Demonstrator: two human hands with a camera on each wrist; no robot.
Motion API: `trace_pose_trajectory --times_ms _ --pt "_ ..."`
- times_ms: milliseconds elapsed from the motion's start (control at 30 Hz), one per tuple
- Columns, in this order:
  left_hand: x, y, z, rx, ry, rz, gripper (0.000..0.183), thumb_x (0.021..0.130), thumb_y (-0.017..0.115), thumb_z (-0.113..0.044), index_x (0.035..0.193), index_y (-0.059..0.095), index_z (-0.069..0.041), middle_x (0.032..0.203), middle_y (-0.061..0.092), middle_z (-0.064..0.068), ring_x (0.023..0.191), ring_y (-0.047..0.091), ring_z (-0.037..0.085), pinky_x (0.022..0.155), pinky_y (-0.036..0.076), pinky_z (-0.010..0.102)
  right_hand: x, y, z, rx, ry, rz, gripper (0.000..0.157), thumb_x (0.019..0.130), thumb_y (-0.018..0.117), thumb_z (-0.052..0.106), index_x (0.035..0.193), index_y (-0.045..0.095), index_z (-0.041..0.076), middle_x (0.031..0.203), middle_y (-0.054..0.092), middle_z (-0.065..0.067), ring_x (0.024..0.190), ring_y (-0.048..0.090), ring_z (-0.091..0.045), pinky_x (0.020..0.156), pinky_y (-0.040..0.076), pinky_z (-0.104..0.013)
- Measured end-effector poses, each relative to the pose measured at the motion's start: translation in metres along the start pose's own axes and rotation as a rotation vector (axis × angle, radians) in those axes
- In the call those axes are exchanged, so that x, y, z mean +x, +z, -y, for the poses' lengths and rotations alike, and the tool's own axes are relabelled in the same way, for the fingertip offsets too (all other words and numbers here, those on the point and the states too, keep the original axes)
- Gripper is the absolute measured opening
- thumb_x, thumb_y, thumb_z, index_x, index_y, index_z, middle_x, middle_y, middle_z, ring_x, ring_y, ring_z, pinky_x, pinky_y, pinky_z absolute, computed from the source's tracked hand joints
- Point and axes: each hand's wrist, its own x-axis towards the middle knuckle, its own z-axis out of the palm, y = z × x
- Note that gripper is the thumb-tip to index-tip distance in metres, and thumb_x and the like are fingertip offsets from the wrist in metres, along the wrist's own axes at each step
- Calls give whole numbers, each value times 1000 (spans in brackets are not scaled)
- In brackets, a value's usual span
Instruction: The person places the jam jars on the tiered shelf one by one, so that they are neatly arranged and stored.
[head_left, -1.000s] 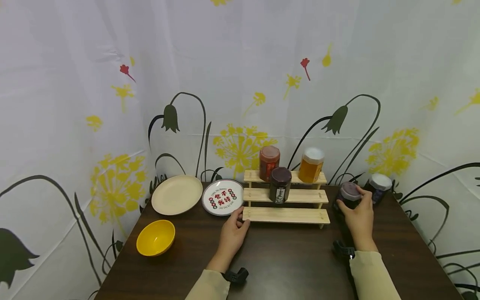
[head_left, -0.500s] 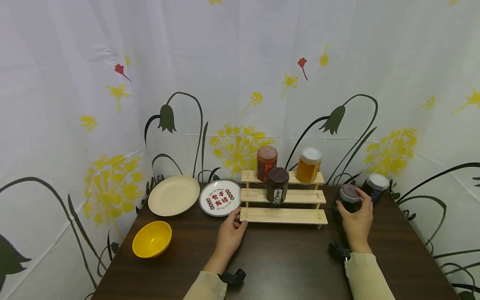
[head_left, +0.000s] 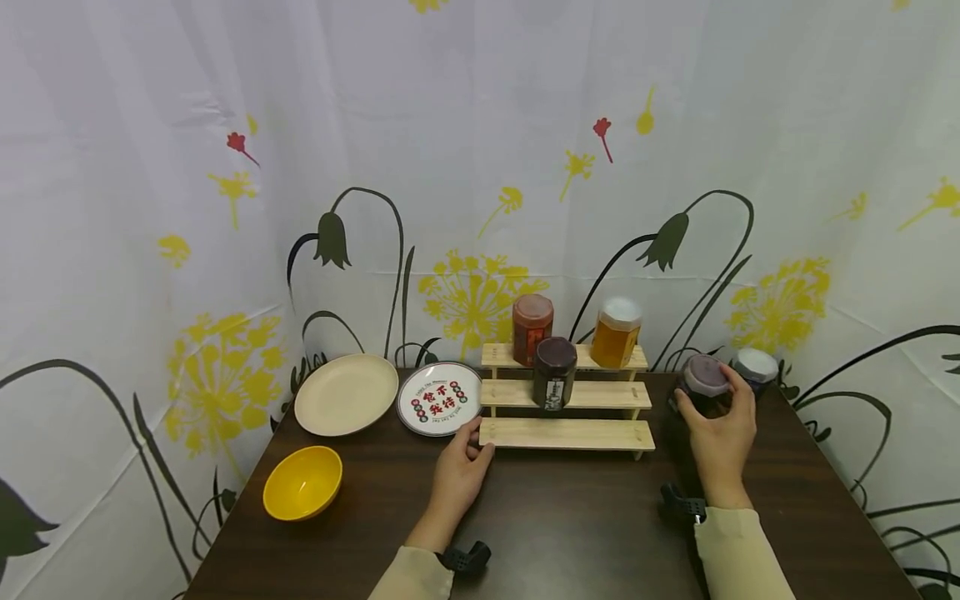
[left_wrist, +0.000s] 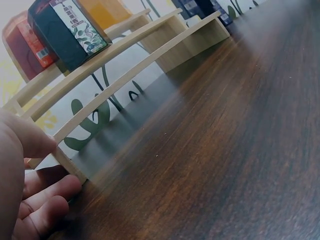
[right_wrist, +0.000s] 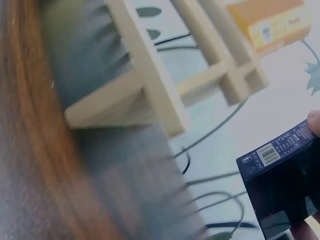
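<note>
Purple-lidded jar [head_left: 705, 375], lid up, long axis near vertical, sits between thumb and fingers of the right hand [head_left: 722, 435], which grips it right of the wooden stand [head_left: 566, 434]; the left hand [head_left: 459, 471] pinches the stand's near left corner.

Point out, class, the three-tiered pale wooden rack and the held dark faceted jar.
Three-tiered pale wooden rack [head_left: 566, 433]: head view, front shelf.
Held dark faceted jar [right_wrist: 281, 187]: right wrist view, flat side.
</note>
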Motion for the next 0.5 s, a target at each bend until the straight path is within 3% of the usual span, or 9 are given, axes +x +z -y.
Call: trace_pose_trajectory --times_ms 67,233,500 --pt "0 -1 0 -3 5 -6 51 99 77 -20 148 66 -14 118 76 9 79 59 8 69 49 25 2 1 5 18 -16 3 86 81 96 9 156 59 29 146 63 -11 121 58 -7 91 47 -25" --pt "0 -1 0 -5 -1 -3 51 99 77 -21 149 66 -14 118 76 8 80 59 8 69 49 25 5 1 17 54 -42 17 86 81 96 7 156 58 28 147 64 -12 119 56 3 89 46 -23" --pt "1 2 2 4 -6 -1 51 100 77 -22 149 66 -16 119 76 7 82 60 9 70 49 25 4 -1 45 85 -58 54 89 81 96 6 158 56 25 144 64 -14 119 55 1 93 44 -24"
